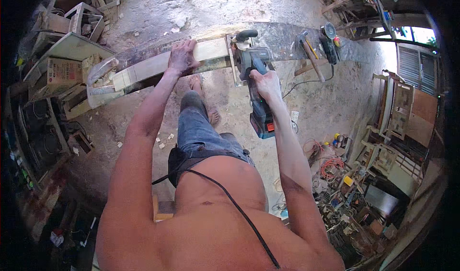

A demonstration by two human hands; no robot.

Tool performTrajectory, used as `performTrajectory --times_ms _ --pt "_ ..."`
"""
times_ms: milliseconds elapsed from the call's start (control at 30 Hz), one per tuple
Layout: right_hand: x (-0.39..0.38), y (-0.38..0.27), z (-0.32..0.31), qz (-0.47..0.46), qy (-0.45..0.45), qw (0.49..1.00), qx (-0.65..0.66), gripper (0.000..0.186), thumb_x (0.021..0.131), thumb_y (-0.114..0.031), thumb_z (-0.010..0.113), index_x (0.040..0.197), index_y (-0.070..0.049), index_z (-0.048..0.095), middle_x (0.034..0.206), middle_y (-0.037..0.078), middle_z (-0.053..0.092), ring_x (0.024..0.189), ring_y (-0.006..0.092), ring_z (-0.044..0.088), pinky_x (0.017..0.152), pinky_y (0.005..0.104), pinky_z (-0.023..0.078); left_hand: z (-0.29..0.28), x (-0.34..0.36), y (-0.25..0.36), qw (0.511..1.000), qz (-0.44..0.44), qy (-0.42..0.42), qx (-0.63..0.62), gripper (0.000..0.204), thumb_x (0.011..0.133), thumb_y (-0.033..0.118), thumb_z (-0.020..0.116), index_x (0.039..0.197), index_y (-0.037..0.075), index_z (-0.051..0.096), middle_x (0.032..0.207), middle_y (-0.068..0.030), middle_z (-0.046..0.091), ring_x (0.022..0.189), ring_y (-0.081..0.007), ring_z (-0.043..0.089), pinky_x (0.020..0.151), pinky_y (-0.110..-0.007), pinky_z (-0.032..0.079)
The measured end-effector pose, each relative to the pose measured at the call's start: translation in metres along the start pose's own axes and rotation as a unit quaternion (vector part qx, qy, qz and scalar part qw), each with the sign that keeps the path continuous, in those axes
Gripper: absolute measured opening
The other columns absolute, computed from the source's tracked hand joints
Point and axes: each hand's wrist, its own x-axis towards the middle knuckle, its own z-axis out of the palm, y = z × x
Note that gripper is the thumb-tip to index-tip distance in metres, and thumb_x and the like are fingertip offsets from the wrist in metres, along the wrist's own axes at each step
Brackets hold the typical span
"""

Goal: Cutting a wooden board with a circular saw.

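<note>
My right hand [267, 85] is wrapped round the handle of a cordless circular saw [248, 60], whose battery end points toward me. The saw's base plate [234, 62] meets the right end of a pale wooden board [211, 49]. The blade is hidden from view. My left hand [182, 57] grips the board left of the saw, fingers over its far side and thumb toward its near edge. A long narrow workbench [282, 31] lies under the board.
To the right on the bench lie a hammer [312, 59] and an angle grinder [329, 43] with a trailing cord [306, 82]. A cardboard box [64, 74] and wood frames crowd the left. Tools, a coiled orange cable [331, 168] and scraps cover the floor at lower right.
</note>
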Motion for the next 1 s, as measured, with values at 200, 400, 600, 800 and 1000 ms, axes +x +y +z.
performTrajectory --times_ms 200,400,600,800,1000 --pt "0.010 -0.008 -0.008 0.008 -0.012 1.000 0.003 0.064 0.089 -0.050 0.070 0.086 0.013 0.073 0.081 0.036 0.071 0.087 0.0466 0.077 0.082 0.0525 0.058 -0.001 0.003 0.007 0.999 0.018 0.018 0.020 0.085 0.067 0.059 0.091 0.131 0.011 0.063 0.124 -0.0098 0.070 0.122 -0.0295 0.068 0.102 -0.049 0.052" --pt "0.018 -0.019 -0.010 0.018 -0.018 0.999 0.020 0.062 0.089 -0.049 0.072 0.086 0.013 0.074 0.084 0.035 0.073 0.089 0.0467 0.078 0.082 0.0523 0.058 -0.001 0.000 0.002 1.000 0.020 0.003 0.011 0.087 0.067 0.057 0.092 0.134 0.011 0.063 0.128 -0.0099 0.071 0.124 -0.0291 0.067 0.105 -0.049 0.050" --pt "0.037 -0.032 -0.013 0.007 -0.017 1.000 -0.009 0.061 0.090 -0.048 0.071 0.086 0.012 0.075 0.084 0.035 0.073 0.089 0.0466 0.078 0.081 0.0521 0.058 -0.006 0.001 0.007 1.000 0.024 -0.003 0.001 0.090 0.067 0.058 0.093 0.135 0.009 0.061 0.130 -0.0108 0.071 0.127 -0.0283 0.066 0.106 -0.049 0.050" --pt "0.049 -0.051 -0.013 0.005 -0.014 1.000 0.018 0.055 0.088 -0.045 0.075 0.088 0.010 0.076 0.082 0.034 0.073 0.083 0.0446 0.078 0.079 0.0512 0.058 -0.007 -0.001 0.005 1.000 -0.004 -0.025 0.007 0.086 0.068 0.052 0.094 0.136 0.010 0.061 0.132 -0.0104 0.070 0.129 -0.0292 0.065 0.107 -0.049 0.049" --pt "0.082 -0.059 -0.017 -0.032 0.010 0.999 0.020 0.057 0.089 -0.045 0.076 0.085 0.012 0.074 0.073 0.028 0.072 0.077 0.0381 0.078 0.074 0.0482 0.058 -0.013 0.003 0.016 0.999 -0.001 -0.033 0.011 0.087 0.067 0.049 0.095 0.137 0.011 0.061 0.135 -0.0100 0.069 0.130 -0.0289 0.064 0.109 -0.049 0.048"
